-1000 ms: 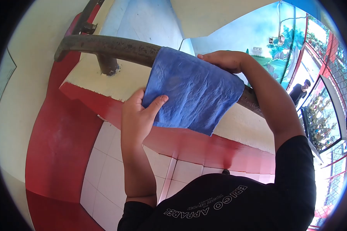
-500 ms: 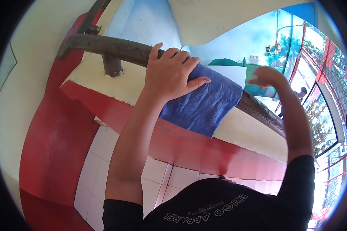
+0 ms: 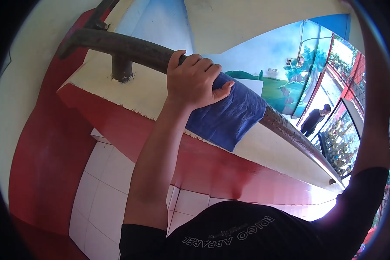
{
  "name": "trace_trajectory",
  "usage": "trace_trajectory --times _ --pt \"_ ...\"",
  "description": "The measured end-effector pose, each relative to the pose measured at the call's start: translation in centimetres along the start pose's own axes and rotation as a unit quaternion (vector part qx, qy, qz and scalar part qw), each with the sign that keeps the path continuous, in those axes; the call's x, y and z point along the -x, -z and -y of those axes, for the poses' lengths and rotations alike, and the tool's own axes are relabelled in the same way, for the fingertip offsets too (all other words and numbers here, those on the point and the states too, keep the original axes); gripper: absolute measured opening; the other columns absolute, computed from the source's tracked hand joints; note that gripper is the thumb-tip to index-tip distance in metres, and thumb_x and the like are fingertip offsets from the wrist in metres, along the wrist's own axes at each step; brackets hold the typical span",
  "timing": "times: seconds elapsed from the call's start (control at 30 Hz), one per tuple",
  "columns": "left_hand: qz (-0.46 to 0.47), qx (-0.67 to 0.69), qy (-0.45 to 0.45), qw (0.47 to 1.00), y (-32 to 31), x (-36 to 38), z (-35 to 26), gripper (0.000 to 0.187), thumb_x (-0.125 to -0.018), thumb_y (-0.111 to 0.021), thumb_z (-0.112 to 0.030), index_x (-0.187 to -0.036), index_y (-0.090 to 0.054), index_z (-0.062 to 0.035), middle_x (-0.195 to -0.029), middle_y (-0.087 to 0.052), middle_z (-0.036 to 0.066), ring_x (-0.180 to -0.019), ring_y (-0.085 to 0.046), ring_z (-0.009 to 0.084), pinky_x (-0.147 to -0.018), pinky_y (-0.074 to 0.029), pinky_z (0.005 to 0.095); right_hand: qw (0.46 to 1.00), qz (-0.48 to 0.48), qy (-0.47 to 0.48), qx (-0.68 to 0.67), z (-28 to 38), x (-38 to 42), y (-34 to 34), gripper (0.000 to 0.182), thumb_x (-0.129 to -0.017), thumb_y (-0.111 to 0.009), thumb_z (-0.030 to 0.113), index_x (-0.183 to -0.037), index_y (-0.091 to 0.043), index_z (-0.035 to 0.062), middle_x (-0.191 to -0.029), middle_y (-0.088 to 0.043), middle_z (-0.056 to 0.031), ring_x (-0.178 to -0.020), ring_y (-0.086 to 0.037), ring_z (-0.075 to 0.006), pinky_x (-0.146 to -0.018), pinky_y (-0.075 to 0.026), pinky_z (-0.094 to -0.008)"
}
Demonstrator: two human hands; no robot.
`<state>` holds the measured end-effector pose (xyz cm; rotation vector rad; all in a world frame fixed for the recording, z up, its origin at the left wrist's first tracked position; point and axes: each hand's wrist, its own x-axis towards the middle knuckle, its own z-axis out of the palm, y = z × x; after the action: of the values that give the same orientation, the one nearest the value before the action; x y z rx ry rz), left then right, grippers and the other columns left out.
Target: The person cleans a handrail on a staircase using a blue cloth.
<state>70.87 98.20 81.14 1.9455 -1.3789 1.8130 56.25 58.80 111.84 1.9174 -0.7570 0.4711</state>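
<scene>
A blue cloth (image 3: 234, 115) is draped over the dark metal handrail (image 3: 136, 46), its lower edge hanging down on the near side. My left hand (image 3: 193, 80) lies over the rail at the cloth's upper left end, fingers curled across the top and thumb resting on the fabric. It presses the cloth against the rail. My right forearm (image 3: 377, 95) is raised along the right edge of the view. The right hand is beyond the top edge, so its fingers cannot be seen.
Under the rail runs a cream and red ledge (image 3: 130, 97), with a rail post (image 3: 121, 68) fixed on it. White floor tiles (image 3: 102, 186) lie below. A person in dark clothes (image 3: 314, 119) stands farther off at right, near a framed glass panel (image 3: 340, 143). A painted wall is behind.
My right hand has gone up from beside the rail and out of the top of the view. My left hand stays on the cloth. The view has shifted slightly, showing more of the person.
</scene>
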Motion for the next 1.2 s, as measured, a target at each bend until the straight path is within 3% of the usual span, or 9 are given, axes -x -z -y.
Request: trace_trajectory --times 0.1,0.27,0.3,0.43,0.67,0.77,0.87,1.07,1.2 --pt "0.008 0.004 0.006 1.0 0.2 0.0 0.0 0.026 -0.087 -0.067 -0.044 -0.079 -0.072 -0.0196 -0.078 -0.071 -0.006 -0.084 -0.068 0.0135 -0.096 -0.04 0.0433 0.865 -0.189 -0.163 -0.436 2.5 6.8 9.4 0.06 -0.098 -0.063 0.035 -0.145 -0.048 -0.0007 -0.084 -0.073 -0.017 -0.067 -0.066 -0.0236 -0.072 -0.058 -0.0391" --pt "0.147 0.089 0.02 0.985 2.5 -1.8 1.2 0.023 -0.095 -0.06 -0.03 -0.085 -0.075 -0.0152 -0.081 -0.073 0.001 -0.076 -0.069 0.0195 -0.086 -0.047 0.0427 0.748 0.009 0.165 -0.643 15.5 17.6 8.3 0.088 -0.091 -0.069 0.053 -0.159 -0.03 0.0111 -0.132 -0.062 -0.0253 -0.112 -0.068 -0.0312 -0.092 -0.056 -0.0382" --pt "0.187 0.114 0.023 0.975 3.1 -2.8 2.2 0.024 -0.097 -0.059 -0.028 -0.087 -0.076 -0.0143 -0.081 -0.073 0.003 -0.073 -0.069 0.0214 -0.082 -0.049 0.0419 0.709 -0.169 0.226 -0.647 21.6 16.0 1.8 0.08 -0.087 -0.076 0.049 -0.149 -0.047 0.0089 -0.136 -0.062 -0.0173 -0.114 -0.065 -0.0297 -0.095 -0.054 -0.043" --pt "0.12 0.077 -0.006 0.99 3.4 -6.3 5.8 0.025 -0.094 -0.067 -0.032 -0.091 -0.076 -0.0097 -0.082 -0.075 0.007 -0.06 -0.066 0.0248 -0.061 -0.051 0.0354 0.642 -0.033 0.239 -0.728 31.0 21.7 6.2 0.1 -0.076 -0.078 0.061 -0.15 -0.039 0.0057 -0.138 -0.057 -0.0218 -0.122 -0.06 -0.0367 -0.099 -0.052 -0.0387" --pt "0.038 0.03 0.0 0.999 1.9 -6.1 8.5 0.023 -0.093 -0.068 -0.027 -0.089 -0.076 -0.0056 -0.085 -0.077 0.007 -0.071 -0.071 0.0196 -0.066 -0.052 0.0313 0.717 -0.096 0.155 -0.673 31.9 26.5 3.9 0.085 -0.082 -0.076 0.052 -0.145 -0.043 0.0054 -0.114 -0.064 -0.0174 -0.104 -0.066 -0.0348 -0.086 -0.055 -0.0437" --pt "-0.013 0.136 0.124 0.983 1.3 -4.8 9.4 0.023 -0.092 -0.066 -0.032 -0.087 -0.076 -0.0115 -0.081 -0.076 0.003 -0.07 -0.07 0.02 -0.063 -0.051 0.035 0.73 -0.068 0.172 -0.658 31.4 25.1 7.0 0.075 -0.084 -0.073 0.054 -0.134 -0.049 0.0028 -0.103 -0.066 -0.0147 -0.093 -0.07 -0.0303 -0.076 -0.057 -0.0422" --pt "0.046 0.219 0.238 0.945 2.2 -5.1 8.9 0.028 -0.095 -0.061 -0.036 -0.091 -0.078 -0.0141 -0.082 -0.076 0.003 -0.071 -0.07 0.0213 -0.066 -0.052 0.0349 0.733 0.056 0.214 -0.644 31.3 22.1 10.6 0.08 -0.081 -0.075 0.059 -0.137 -0.049 0.007 -0.109 -0.067 -0.0145 -0.098 -0.069 -0.0343 -0.082 -0.056 -0.0441" --pt "0.159 0.069 0.216 0.961 2.1 -5.5 8.5 0.036 -0.094 -0.059 -0.046 -0.094 -0.078 -0.0155 -0.079 -0.074 0.002 -0.071 -0.069 0.0195 -0.065 -0.051 0.0331 0.719 -0.079 0.165 -0.67 32.4 24.5 6.6 0.069 -0.084 -0.074 0.052 -0.129 -0.05 0.0066 -0.106 -0.066 -0.0122 -0.098 -0.07 -0.0299 -0.077 -0.058 -0.041" --pt "0.22 0.058 0.26 0.938 2.9 -6.1 8.3 0.033 -0.098 -0.06 -0.041 -0.104 -0.077 -0.013 -0.092 -0.078 0.002 -0.092 -0.073 0.0135 -0.078 -0.052 0.0278 0.731 -0.037 0.154 -0.663 30.9 27.2 2.7 0.082 -0.081 -0.077 0.046 -0.144 -0.043 0.0075 -0.125 -0.061 -0.0129 -0.115 -0.062 -0.0314 -0.093 -0.052 -0.0429"
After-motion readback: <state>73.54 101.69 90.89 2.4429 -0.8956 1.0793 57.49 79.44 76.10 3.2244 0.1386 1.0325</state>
